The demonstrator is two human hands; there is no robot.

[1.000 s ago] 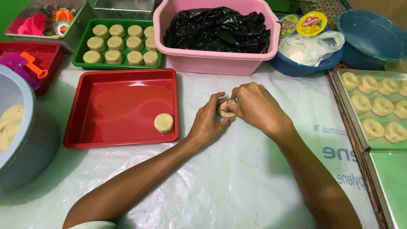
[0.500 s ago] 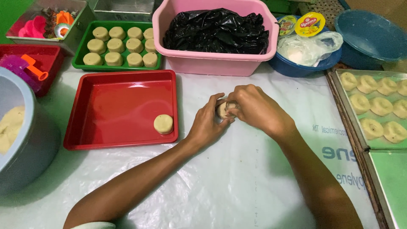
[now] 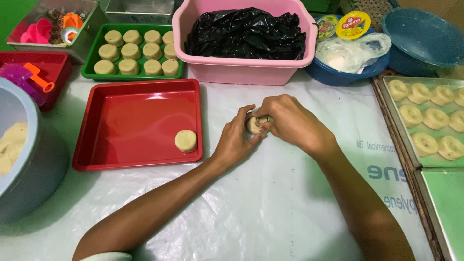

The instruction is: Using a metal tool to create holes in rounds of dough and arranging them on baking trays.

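Nearest to the camera, two bare forearms come up over a white plastic sheet (image 3: 251,208) that covers the table. The left hand (image 3: 237,140) and the right hand (image 3: 285,121) meet in the middle of the sheet, and both hold one small pale dough piece (image 3: 253,124) between them. The left fingers are curled narrow under and beside the dough; the right fingers (image 3: 265,121) are bent close over it and pinch its edge (most of the piece is hidden by them).

Just left of the hands lies a red tray (image 3: 125,121), and one round dough disc (image 3: 185,140) sits alone in its near right corner. At the far left edge stands a large grey bowl (image 3: 34,174) with more dough inside. On the right side a metal baking tray (image 3: 394,128) carries shaped pale pieces in rows.

Farther back, a green tray (image 3: 96,72) holds rows of round dough pucks. Beside it stands a pink tub (image 3: 241,72) with crumpled black plastic inside, and then a blue bowl (image 3: 338,77) with a clear bag.
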